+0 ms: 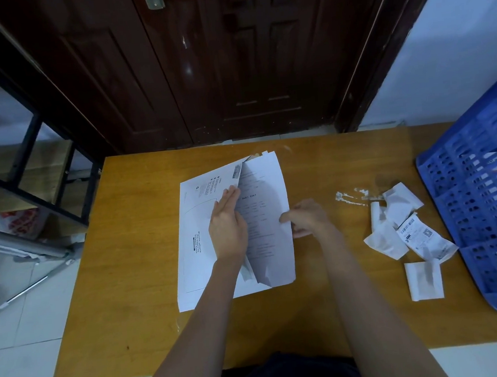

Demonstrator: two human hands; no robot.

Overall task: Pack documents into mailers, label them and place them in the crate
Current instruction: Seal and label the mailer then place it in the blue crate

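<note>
At the table's point(136, 288) far edge, the left hand point(227, 229), fingers pressed together, holds the mailer point(196, 223) open; the right hand point(308, 217) pinches the document point(266, 186).

On the table point(136, 288) the mailer point(197, 222) lies mid-table, documents point(266, 186) on its right half, label scraps point(407, 228) right of it, crate point(482, 198) beyond them

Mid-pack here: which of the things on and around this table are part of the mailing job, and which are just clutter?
Job: white mailer, printed documents, shipping labels, blue crate, left hand, right hand.

Lying about: white smear on the table, metal rack, plastic bag on the floor.
</note>
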